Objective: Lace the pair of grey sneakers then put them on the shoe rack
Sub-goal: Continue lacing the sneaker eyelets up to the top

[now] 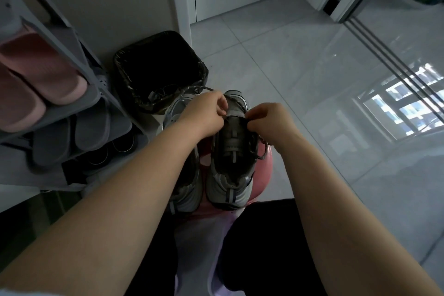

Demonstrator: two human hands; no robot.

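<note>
Shoe rack point(94, 94), well left of both hands, holds pink slippers point(43, 72). A black-lined bin point(158, 65) stands just beyond the left hand point(206, 113). The left sneaker point(187, 190) lies under the left forearm. Both sneakers sit on a pink stool point(267, 170). Left hand's fingers are curled, pinching the lace point(263, 151) at the right sneaker point(230, 151)'s front eyelets. The right hand point(269, 120) pinches the same lace opposite.
</note>
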